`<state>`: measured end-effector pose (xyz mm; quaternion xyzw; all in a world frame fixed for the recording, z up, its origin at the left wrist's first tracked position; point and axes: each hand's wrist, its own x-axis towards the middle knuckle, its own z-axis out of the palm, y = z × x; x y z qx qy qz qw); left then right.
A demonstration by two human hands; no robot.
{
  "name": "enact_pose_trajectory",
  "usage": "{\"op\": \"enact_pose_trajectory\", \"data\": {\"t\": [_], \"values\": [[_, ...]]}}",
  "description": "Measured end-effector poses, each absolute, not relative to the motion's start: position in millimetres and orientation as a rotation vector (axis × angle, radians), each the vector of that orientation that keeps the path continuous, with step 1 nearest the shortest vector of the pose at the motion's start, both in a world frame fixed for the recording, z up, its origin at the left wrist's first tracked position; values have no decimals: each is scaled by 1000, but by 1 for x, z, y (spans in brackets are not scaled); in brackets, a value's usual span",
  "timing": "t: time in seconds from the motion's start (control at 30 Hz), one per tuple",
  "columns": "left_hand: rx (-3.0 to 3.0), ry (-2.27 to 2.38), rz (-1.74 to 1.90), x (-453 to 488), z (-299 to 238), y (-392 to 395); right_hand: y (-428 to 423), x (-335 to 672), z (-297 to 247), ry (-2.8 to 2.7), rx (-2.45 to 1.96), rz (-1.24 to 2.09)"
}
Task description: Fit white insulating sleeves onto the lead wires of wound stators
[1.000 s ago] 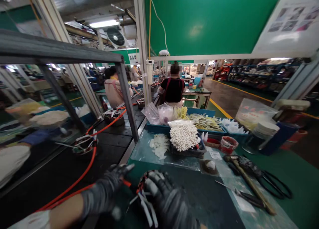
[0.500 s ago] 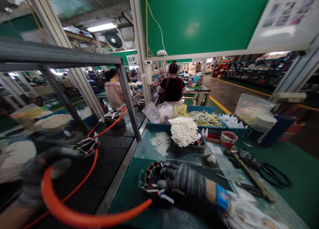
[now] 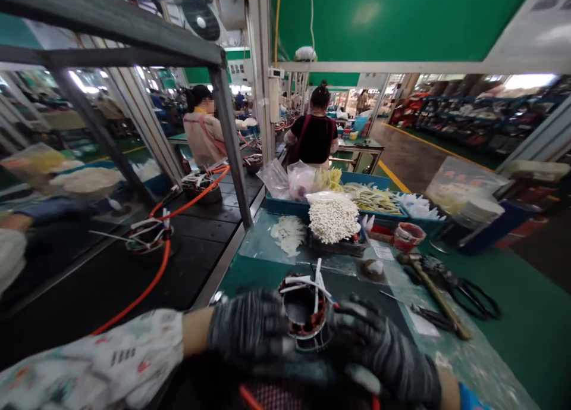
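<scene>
A ring-shaped motor stator (image 3: 312, 324) with reddish-brown windings stands on the green bench in front of me, white sleeved wires sticking out of its top. My left hand (image 3: 250, 326), in a grey striped glove, holds its left side. On the right side, my right hand (image 3: 379, 344), gloved alike, has its fingers curled against the stator. Both hands are a little blurred. Short stretches of orange tube (image 3: 250, 397) show low down near my body; most of that tube is hidden.
Left runs a black conveyor (image 3: 196, 267) carrying wired stators (image 3: 149, 234) and orange tube; another person's gloved hand (image 3: 53, 210) is beyond. A metal frame (image 3: 232, 142) rises beside it. White sticks (image 3: 332, 216), blue trays (image 3: 285, 205), a hammer (image 3: 439, 294) and scissors (image 3: 473, 294) lie on the bench.
My left hand has come from the conveyor to the bench, onto the stator's left side. The stator now shows its opening and white wires upright. The orange tube has dropped low. My view tilted down.
</scene>
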<state>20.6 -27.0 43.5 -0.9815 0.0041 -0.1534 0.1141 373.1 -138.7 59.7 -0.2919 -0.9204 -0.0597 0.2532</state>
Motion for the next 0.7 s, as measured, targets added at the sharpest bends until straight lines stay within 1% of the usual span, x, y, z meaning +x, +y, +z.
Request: {"op": "enact_pose_trajectory", "data": {"t": [0.1,0.17,0.27,0.33,0.4,0.5,0.6,0.7], "values": [[-2762,33,-552,31,57,7,-131,380,65,-2445,-732,-165],[-2730,31,-538,35,51,15,-125,374,67,-2392,-748,-87],[-2771,-80,-398,37,36,-5,-109,365,69,-2394,-802,26],[-2816,-228,-344,37,36,-28,-94,364,72,-2464,-732,92],[-2866,-331,-380,33,45,-45,-81,363,81,-2494,-642,208],[-2976,-274,-468,24,69,-47,-66,356,101,-2513,-610,399],[-3045,-225,-469,20,89,-34,-54,336,112,-2696,-589,438],[-3080,-179,-488,31,101,-25,-37,312,109,-2859,-579,451]]}}
